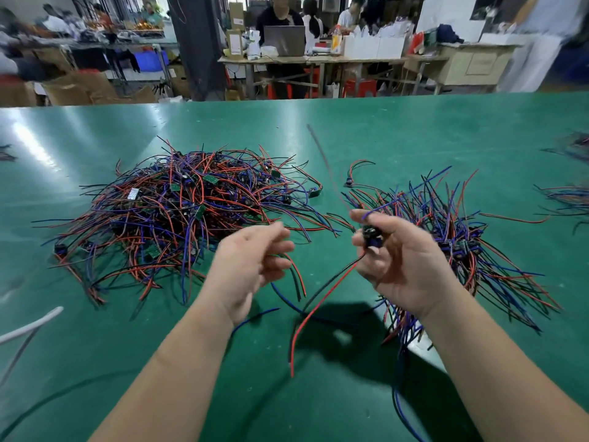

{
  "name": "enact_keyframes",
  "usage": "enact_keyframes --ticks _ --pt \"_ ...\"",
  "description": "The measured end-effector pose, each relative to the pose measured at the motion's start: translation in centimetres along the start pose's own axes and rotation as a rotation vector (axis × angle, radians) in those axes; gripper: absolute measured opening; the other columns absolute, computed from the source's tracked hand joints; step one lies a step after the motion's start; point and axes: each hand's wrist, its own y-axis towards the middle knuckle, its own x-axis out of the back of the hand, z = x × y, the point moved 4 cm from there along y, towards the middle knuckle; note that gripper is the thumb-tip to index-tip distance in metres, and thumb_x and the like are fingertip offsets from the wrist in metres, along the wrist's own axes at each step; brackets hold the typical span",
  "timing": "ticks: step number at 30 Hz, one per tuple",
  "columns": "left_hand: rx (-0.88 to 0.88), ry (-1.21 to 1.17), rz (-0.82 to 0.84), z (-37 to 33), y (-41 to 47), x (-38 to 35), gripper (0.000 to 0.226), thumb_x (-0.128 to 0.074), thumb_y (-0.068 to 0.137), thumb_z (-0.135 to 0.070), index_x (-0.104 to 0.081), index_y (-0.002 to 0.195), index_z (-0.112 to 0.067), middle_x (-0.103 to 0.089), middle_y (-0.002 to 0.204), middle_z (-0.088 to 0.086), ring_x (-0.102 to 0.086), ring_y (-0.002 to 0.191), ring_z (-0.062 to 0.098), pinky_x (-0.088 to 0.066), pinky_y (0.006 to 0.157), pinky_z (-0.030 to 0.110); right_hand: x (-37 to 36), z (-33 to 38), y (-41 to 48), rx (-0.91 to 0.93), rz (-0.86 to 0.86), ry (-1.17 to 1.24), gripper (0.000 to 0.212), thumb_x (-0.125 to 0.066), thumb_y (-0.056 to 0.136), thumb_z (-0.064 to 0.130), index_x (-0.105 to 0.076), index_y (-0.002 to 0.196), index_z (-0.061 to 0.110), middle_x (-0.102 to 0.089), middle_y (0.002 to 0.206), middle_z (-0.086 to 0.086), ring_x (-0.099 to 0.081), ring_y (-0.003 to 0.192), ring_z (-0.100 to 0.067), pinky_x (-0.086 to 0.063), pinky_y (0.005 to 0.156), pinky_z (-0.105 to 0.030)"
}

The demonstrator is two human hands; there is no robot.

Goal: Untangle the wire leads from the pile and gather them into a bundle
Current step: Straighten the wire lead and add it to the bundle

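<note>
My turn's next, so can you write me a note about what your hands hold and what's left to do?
Left hand: fingers curled round a few loose leads.
Right hand: pinches one lead by its dark end.
Tangled pile lies left on the green table; gathered bundle lies right, behind the right hand.
Done: part gathered.
Left: the big pile.

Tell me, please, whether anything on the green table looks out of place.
One red-and-black wire lead with a small dark part lies alone on the green table, slightly apart from the big tangled pile and the gathered bundle. Otherwise nothing stands out.
</note>
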Motion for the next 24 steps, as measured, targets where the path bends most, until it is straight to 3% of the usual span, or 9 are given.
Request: enact_keyframes --ticks 4,6,8,12,16,19,24 --pt "-0.017 0.046 0.288 1.2 -1.6 -3.2 0.034 -0.072 0.063 -0.038 -0.063 0.081 -0.011 -0.071 0.071 0.001 -0.064 0.051 0.012 -0.049 0.045 0.019 -0.7 -1.8 0.4 -0.017 0.027 -0.131 0.02 -0.067 0.064 0.021 -0.067 0.084 0.015 -0.069 0.074 -0.009 -0.048 0.048 -0.007 -0.038 0.047 -0.014" --pt "-0.04 0.072 0.301 1.8 -2.0 -3.8 0.032 -0.073 0.066 -0.033 -0.061 0.084 -0.01 -0.07 0.07 0.0 -0.064 0.05 0.012 -0.048 0.043 0.019 -0.8 -2.3 0.6 -0.016 0.041 -0.11 0.022 -0.069 0.063 0.019 -0.066 0.084 0.014 -0.07 0.08 -0.008 -0.062 0.062 -0.011 -0.046 0.059 -0.018" --pt "-0.043 0.062 0.248 2.1 -2.1 -3.9 0.019 -0.073 0.076 -0.022 -0.059 0.084 -0.011 -0.069 0.065 -0.001 -0.063 0.048 0.012 -0.047 0.043 0.02 -0.8 -2.6 0.7 -0.007 0.042 -0.111 0.023 -0.067 0.065 0.017 -0.062 0.087 0.011 -0.073 0.082 -0.006 -0.066 0.066 -0.011 -0.05 0.06 -0.018" --pt "-0.093 0.099 0.203 2.2 -1.9 -3.8 0.005 -0.068 0.085 -0.015 -0.064 0.084 -0.012 -0.068 0.068 0.0 -0.051 0.04 0.006 -0.04 0.039 0.016 -0.6 -2.4 0.7 -0.008 0.017 -0.171 0.018 -0.068 0.065 0.017 -0.068 0.083 0.015 -0.074 0.087 -0.006 -0.052 0.059 -0.009 -0.041 0.052 -0.014" --pt "-0.121 0.163 0.272 2.2 -1.9 -4.0 0.013 -0.059 0.092 -0.015 -0.062 0.08 -0.011 -0.058 0.049 -0.008 -0.034 0.034 0.003 -0.029 0.037 0.014 -0.1 -2.0 0.7 -0.01 0.036 -0.247 0.015 -0.064 0.077 0.004 -0.075 0.079 0.014 -0.073 0.086 -0.008 -0.041 0.048 -0.005 -0.033 0.047 -0.013" --pt "-0.125 0.208 0.333 2.2 -1.8 -4.0 0.021 -0.055 0.094 -0.017 -0.059 0.075 -0.009 -0.045 0.04 -0.006 -0.029 0.032 0.005 -0.024 0.037 0.016 0.1 -1.8 0.6 0.001 0.04 -0.272 0.018 -0.059 0.084 0.0 -0.07 0.09 0.013 -0.074 0.089 -0.01 -0.042 0.046 -0.003 -0.034 0.047 -0.013" --pt "-0.135 0.294 0.402 1.8 -1.7 -3.6 0.027 -0.056 0.093 -0.023 -0.059 0.068 -0.015 -0.035 0.039 -0.005 -0.025 0.034 0.009 -0.018 0.039 0.019 0.0 -1.8 0.7 -0.031 0.057 -0.264 0.027 -0.07 0.068 0.01 -0.065 0.095 0.008 -0.074 0.087 -0.011 -0.045 0.048 -0.004 -0.037 0.049 -0.013"
